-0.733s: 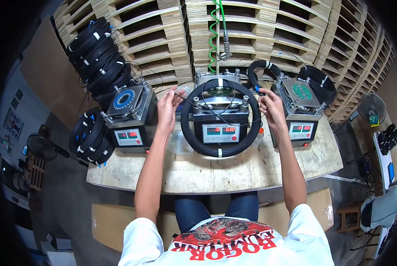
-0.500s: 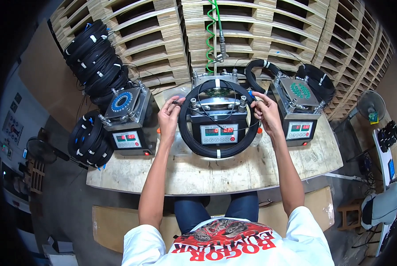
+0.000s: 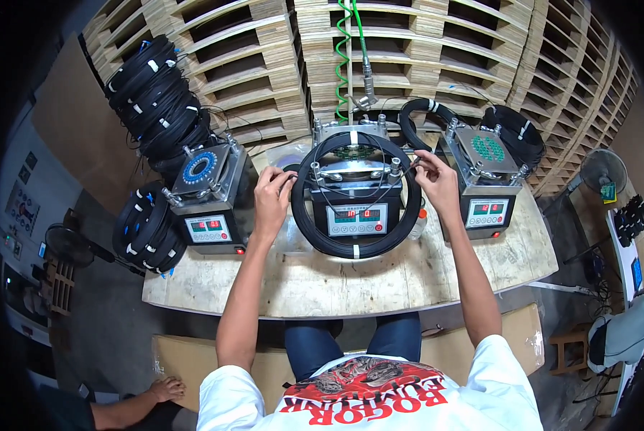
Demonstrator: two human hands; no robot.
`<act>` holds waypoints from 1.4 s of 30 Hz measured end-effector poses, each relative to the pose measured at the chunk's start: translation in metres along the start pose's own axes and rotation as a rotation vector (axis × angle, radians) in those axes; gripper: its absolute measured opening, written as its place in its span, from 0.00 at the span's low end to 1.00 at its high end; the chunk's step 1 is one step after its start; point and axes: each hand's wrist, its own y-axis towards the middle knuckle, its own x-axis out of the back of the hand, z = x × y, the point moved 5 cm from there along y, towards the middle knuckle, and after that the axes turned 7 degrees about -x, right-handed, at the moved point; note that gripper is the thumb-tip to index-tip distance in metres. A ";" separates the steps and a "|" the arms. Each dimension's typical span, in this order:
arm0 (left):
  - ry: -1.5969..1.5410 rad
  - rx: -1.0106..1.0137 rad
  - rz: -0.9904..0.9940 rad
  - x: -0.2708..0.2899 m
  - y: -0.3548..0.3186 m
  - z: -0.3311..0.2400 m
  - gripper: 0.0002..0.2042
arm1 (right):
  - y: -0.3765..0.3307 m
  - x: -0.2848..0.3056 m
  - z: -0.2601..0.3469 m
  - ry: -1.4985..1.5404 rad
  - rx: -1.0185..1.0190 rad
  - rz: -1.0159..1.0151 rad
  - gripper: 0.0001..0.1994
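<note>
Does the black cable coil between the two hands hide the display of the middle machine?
No, the lit display shows through the open centre of the black cable coil.

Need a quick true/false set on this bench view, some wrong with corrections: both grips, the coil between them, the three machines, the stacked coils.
1. The left grip and right grip are at opposite sides of the black cable coil. True.
2. Both grips are gloved. False: both are bare.
3. The coil is in front of the middle machine. True.
4. The right machine has yellow pieces on top. False: the right machine carries green pieces.
5. The left machine has a ring of blue pieces on top. True.
6. The tall stack of coils is beyond the right machine. False: the tall stack of coils is beyond the left machine.
</note>
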 end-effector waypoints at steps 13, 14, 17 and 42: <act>-0.330 0.314 -0.146 -0.054 0.087 0.098 0.09 | 0.113 -0.008 0.006 -0.092 0.222 -0.045 0.08; -0.372 0.338 -0.136 -0.066 0.095 0.095 0.10 | 0.126 -0.014 0.000 -0.060 0.138 0.024 0.08; -0.442 0.402 -0.060 -0.104 0.109 0.085 0.10 | 0.146 -0.040 -0.011 0.082 0.048 0.163 0.08; -0.305 0.359 0.101 -0.119 0.118 0.069 0.08 | 0.152 -0.119 -0.006 -0.016 0.098 0.529 0.09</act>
